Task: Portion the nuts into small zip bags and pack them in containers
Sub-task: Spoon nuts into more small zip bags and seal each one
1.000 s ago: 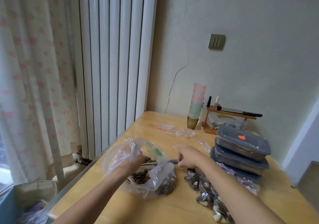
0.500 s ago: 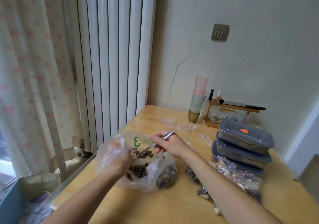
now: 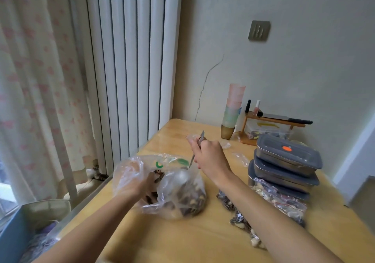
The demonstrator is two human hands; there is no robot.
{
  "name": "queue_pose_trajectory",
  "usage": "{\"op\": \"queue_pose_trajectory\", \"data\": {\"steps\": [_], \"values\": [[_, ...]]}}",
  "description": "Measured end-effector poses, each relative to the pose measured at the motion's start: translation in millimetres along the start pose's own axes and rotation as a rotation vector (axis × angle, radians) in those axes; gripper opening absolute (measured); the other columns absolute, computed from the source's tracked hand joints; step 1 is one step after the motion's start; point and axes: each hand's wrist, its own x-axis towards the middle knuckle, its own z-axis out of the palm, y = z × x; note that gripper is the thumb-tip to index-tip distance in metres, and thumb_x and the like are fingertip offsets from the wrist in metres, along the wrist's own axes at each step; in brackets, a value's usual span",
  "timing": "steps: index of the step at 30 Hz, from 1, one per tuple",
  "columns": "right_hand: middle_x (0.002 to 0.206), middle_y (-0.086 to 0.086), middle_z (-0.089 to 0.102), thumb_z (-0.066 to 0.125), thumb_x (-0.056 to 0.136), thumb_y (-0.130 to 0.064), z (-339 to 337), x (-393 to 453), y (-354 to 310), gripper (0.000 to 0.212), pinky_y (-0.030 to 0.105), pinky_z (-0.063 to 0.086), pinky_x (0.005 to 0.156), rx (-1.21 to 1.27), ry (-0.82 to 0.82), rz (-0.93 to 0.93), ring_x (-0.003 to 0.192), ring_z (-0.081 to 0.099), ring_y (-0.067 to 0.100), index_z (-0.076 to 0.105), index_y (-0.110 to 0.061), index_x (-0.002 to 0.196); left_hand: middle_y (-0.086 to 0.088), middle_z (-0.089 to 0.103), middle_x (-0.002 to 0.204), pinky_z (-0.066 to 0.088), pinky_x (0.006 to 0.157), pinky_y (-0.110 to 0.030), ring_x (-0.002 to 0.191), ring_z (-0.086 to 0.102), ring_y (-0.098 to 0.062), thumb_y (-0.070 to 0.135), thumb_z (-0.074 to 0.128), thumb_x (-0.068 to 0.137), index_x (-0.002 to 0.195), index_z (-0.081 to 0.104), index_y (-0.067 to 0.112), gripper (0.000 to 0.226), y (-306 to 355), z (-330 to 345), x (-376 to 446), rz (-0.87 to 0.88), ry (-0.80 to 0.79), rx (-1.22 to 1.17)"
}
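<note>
Left hand (image 3: 142, 183) inside nut bag (image 3: 178, 193), right hand (image 3: 209, 157) gripping spoon (image 3: 197, 147)

The right hand (image 3: 210, 157), which a second ago lay low over the table beside the large plastic bag of nuts (image 3: 172, 189) holding a metal utensil (image 3: 197, 147) nearly flat, has lifted and turned. The utensil now stands almost upright in its grip, upper end toward the wall, lower end at the bag's open mouth. The left hand (image 3: 142, 183) has slid deeper into the bag, its fingers now down among the nuts.
</note>
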Motion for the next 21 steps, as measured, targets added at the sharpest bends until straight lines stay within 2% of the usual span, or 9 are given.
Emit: {"op": "queue_pose_trajectory", "data": {"steps": [2,3,5,7,10,12,15,18,21], "values": [[0.061,0.010,0.061,0.041,0.107,-0.050,3.1,-2.4,-2.4,0.051,0.045,0.057,0.066,-0.030,-0.001,-0.023,0.060,0.064,0.034,0.053,-0.011,0.076,-0.016,0.073,0.117,0.060,0.068,-0.033,0.069,0.065,-0.013,0.038,0.053,0.103,0.113,0.064,0.012,0.030,-8.0,5.1,22.6,0.040,-0.019,-0.082],[0.059,0.008,0.058,0.044,0.108,-0.047,3.7,-3.4,-4.8,0.047,0.044,0.056,0.067,-0.049,-0.004,-0.038,0.062,0.063,0.034,0.051,-0.012,0.078,-0.014,0.070,0.125,0.060,0.072,-0.038,0.070,0.062,-0.009,0.041,0.059,0.099,0.112,0.063,0.018,0.027,-10.6,7.7,32.9,0.053,0.011,-0.135],[0.057,0.001,0.049,0.048,0.108,-0.042,6.0,-5.9,-9.8,0.038,0.042,0.052,0.069,-0.060,-0.037,-0.052,0.066,0.057,0.035,0.050,-0.012,0.085,-0.008,0.075,0.110,0.060,0.069,-0.037,0.063,0.067,-0.016,0.051,0.058,0.089,0.098,0.070,0.018,0.036,2.0,2.0,12.4,0.018,0.005,-0.179],[0.066,0.003,0.054,0.048,0.109,-0.037,8.7,-8.6,-13.5,0.030,0.041,0.050,0.071,-0.094,-0.075,-0.096,0.073,0.056,0.037,0.057,-0.010,0.098,-0.013,0.076,0.072,0.059,0.058,-0.035,0.054,0.071,-0.027,0.045,0.046,0.096,0.082,0.072,0.007,0.049,8.0,-1.4,2.3,-0.001,0.034,-0.104],[0.111,0.018,0.068,0.048,0.109,-0.020,12.7,-11.8,-17.8,0.026,0.042,0.052,0.082,-0.068,-0.120,-0.131,0.093,0.064,0.037,0.067,-0.007,0.121,-0.014,0.070,0.056,0.053,0.048,-0.030,0.048,0.070,-0.026,0.042,0.039,0.104,0.079,0.063,0.010,0.047,5.2,1.9,3.3,-0.022,0.068,-0.121],[0.089,0.016,0.066,0.050,0.109,-0.021,13.2,-12.1,-16.4,0.024,0.039,0.050,0.074,-0.059,-0.093,-0.139,0.076,0.056,0.030,0.066,-0.004,0.106,-0.011,0.069,0.053,0.055,0.048,-0.031,0.045,0.068,-0.024,0.045,0.043,0.103,0.080,0.058,0.016,0.040,1.7,8.5,16.6,-0.022,0.097,-0.098],[0.053,-0.003,0.042,0.050,0.109,-0.036,13.4,-9.0,-11.3,0.040,0.034,0.038,0.060,-0.098,-0.003,-0.051,0.057,0.044,0.025,0.049,-0.010,0.079,-0.004,0.070,0.067,0.058,0.055,-0.036,0.052,0.068,-0.023,0.047,0.048,0.096,0.094,0.057,0.023,0.025,0.0,15.1,41.5,0.044,0.241,0.082],[0.053,0.003,0.054,0.045,0.109,-0.040,15.9,-4.5,-3.7,0.049,0.036,0.050,0.059,-0.080,0.048,0.003,0.052,0.057,0.026,0.052,-0.008,0.073,-0.004,0.064,0.076,0.053,0.067,-0.036,0.067,0.062,-0.026,0.033,0.052,0.091,0.087,0.055,0.022,0.012,7.8,17.9,57.1,0.093,0.315,0.117],[0.062,0.011,0.065,0.036,0.106,-0.050,18.6,-2.3,0.2,0.057,0.042,0.058,0.065,-0.025,0.057,0.059,0.057,0.067,0.031,0.058,-0.007,0.076,-0.003,0.061,0.073,0.042,0.057,-0.030,0.070,0.060,-0.026,0.029,0.055,0.086,0.081,0.059,0.015,0.015,21.6,18.9,56.8,0.158,0.340,0.101]]}}
